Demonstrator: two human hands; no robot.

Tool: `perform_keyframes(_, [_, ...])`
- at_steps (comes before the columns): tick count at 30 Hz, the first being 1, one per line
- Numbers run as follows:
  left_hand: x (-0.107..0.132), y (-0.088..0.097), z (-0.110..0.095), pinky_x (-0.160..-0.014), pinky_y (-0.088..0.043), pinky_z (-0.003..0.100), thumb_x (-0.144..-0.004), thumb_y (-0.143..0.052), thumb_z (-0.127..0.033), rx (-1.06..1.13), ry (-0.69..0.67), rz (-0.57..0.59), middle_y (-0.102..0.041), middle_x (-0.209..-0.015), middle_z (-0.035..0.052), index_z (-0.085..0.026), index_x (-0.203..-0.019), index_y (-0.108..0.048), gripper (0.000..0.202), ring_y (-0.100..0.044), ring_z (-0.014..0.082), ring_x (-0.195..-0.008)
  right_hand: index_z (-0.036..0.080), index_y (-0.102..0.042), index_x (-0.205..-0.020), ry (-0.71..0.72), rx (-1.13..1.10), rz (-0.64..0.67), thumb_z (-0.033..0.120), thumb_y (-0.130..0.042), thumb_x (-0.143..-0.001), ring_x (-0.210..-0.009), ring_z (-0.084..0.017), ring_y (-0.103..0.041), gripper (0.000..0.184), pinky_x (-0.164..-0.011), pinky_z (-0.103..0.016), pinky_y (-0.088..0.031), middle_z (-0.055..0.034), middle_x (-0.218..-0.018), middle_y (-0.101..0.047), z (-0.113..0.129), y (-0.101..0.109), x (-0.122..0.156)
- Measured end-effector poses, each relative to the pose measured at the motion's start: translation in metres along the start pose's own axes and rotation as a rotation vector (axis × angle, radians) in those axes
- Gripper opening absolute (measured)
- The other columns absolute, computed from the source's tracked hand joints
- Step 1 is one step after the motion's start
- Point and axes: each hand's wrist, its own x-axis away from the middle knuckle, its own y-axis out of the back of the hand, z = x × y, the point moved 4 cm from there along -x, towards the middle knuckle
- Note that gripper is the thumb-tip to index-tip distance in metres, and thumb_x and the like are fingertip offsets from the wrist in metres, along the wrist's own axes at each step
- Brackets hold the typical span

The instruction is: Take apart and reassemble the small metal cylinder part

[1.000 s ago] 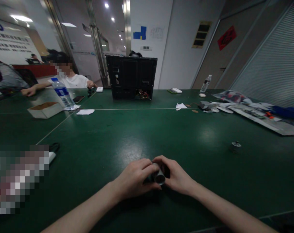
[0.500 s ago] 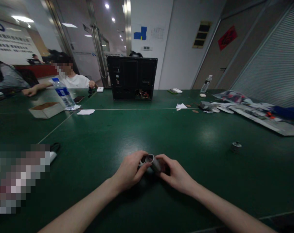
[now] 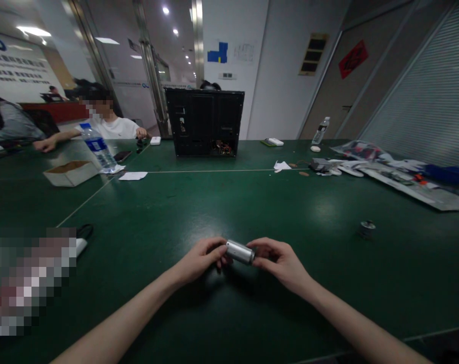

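A small silver metal cylinder (image 3: 240, 251) lies sideways just above the green table (image 3: 229, 202), held between both hands. My left hand (image 3: 199, 259) pinches its left end with the fingertips. My right hand (image 3: 280, 262) pinches its right end with thumb and fingers. Both forearms reach in from the bottom edge. A small round metal part (image 3: 367, 228) sits alone on the table to the right, well clear of my right hand.
A black open computer case (image 3: 204, 122) stands at the far middle. A water bottle (image 3: 96, 147), a cardboard box (image 3: 71, 172) and paper lie far left, where other people sit. Papers, packaging and another bottle (image 3: 321, 131) crowd the far right. A blurred patch covers the near left.
The cylinder has been turned from end-on to sideways, and both hands have shifted from cupping it to pinching its two ends. The hands have risen slightly.
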Motion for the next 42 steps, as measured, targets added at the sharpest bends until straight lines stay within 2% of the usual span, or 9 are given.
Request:
perform_keyframes(5, [0.004,-0.002,-0.001,-0.069,-0.046,0.026,-0.086,-0.053,-0.039,0.077,0.062,0.127,-0.063,-0.085,0.0051,-0.011,-0.1,-0.059,0.031,-0.058,0.0153,-0.076,0.018,-0.066,-0.089,-0.068,-0.132,-0.005,0.032,-0.068,-0.069,-0.053,-0.01,-0.047,0.024,-0.049,-0.022,-0.036,0.0025,-0.061,-0.055,-0.003,0.003,-0.002])
perform_keyframes(9, [0.012,-0.009,-0.01,-0.07,-0.044,0.026,-0.078,-0.063,-0.031,-0.247,0.034,0.179,-0.062,-0.091,0.0022,-0.017,-0.102,-0.06,0.029,-0.057,0.017,-0.08,0.018,-0.066,-0.086,-0.089,-0.219,0.067,0.03,-0.067,-0.07,-0.053,-0.009,-0.047,0.021,-0.048,-0.021,-0.037,0.002,-0.064,-0.056,-0.005,-0.003,-0.001])
perform_keyframes(12, [0.014,-0.014,-0.015,-0.068,-0.043,0.026,-0.074,-0.066,-0.026,-0.451,-0.004,0.118,-0.061,-0.09,0.0021,-0.017,-0.104,-0.058,0.032,-0.056,0.0176,-0.079,0.017,-0.065,-0.087,-0.074,-0.214,0.1,0.031,-0.068,-0.071,-0.054,-0.01,-0.048,0.022,-0.049,-0.021,-0.039,0.0015,-0.066,-0.057,-0.005,-0.01,0.0])
perform_keyframes(14, [0.013,-0.019,-0.016,-0.065,-0.043,0.025,-0.075,-0.067,-0.025,-0.491,-0.036,0.122,-0.062,-0.086,0.0017,-0.016,-0.102,-0.058,0.029,-0.055,0.0165,-0.074,0.017,-0.064,-0.086,-0.034,-0.179,0.097,0.033,-0.069,-0.072,-0.057,-0.01,-0.048,0.022,-0.052,-0.021,-0.04,0.0018,-0.066,-0.054,-0.004,-0.012,0.001])
perform_keyframes(19, [0.007,-0.018,-0.016,-0.081,-0.042,0.031,-0.072,-0.072,-0.03,-0.584,-0.172,0.016,-0.059,-0.1,0.005,-0.018,-0.096,-0.062,0.029,-0.054,0.0219,-0.093,0.021,-0.064,-0.099,0.135,-0.028,0.098,0.036,-0.068,-0.075,-0.074,-0.014,-0.053,0.03,-0.065,-0.025,-0.045,-0.0022,-0.086,-0.054,0.004,-0.011,0.003])
perform_keyframes(22, [0.006,-0.018,-0.014,-0.085,-0.041,0.034,-0.076,-0.069,-0.031,-0.625,-0.163,-0.009,-0.059,-0.102,0.006,-0.019,-0.102,-0.062,0.029,-0.053,0.0229,-0.095,0.025,-0.058,-0.117,0.2,0.166,0.115,0.03,-0.07,-0.074,-0.091,-0.019,-0.053,0.045,-0.076,-0.029,-0.046,-0.0054,-0.104,-0.053,0.009,-0.013,0.004])
perform_keyframes(27, [0.006,-0.02,-0.009,-0.089,-0.039,0.037,-0.077,-0.067,-0.026,-0.676,-0.152,-0.057,-0.057,-0.106,0.0068,-0.02,-0.104,-0.062,0.028,-0.051,0.0237,-0.099,0.028,-0.047,-0.129,0.268,0.294,0.193,0.016,-0.056,-0.084,-0.106,-0.02,-0.051,0.047,-0.091,-0.033,-0.042,-0.0064,-0.117,-0.053,0.01,-0.021,0.006])
perform_keyframes(36, [0.005,-0.019,-0.006,-0.086,-0.04,0.035,-0.076,-0.067,-0.023,-0.7,-0.174,-0.075,-0.057,-0.103,0.0064,-0.018,-0.103,-0.059,0.029,-0.051,0.0226,-0.096,0.023,-0.049,-0.122,0.287,0.298,0.138,0.02,-0.059,-0.083,-0.102,-0.02,-0.052,0.04,-0.088,-0.032,-0.043,-0.0074,-0.113,-0.054,0.011,-0.019,0.007])
perform_keyframes(42, [0.006,-0.02,-0.008,-0.085,-0.04,0.035,-0.076,-0.066,-0.025,-0.739,-0.147,-0.07,-0.057,-0.101,0.0063,-0.018,-0.097,-0.06,0.022,-0.051,0.0229,-0.094,0.02,-0.061,-0.1,0.311,0.298,0.044,0.025,-0.056,-0.086,-0.091,-0.018,-0.055,0.016,-0.081,-0.03,-0.044,-0.0062,-0.098,-0.057,0.023,-0.013,0.001])
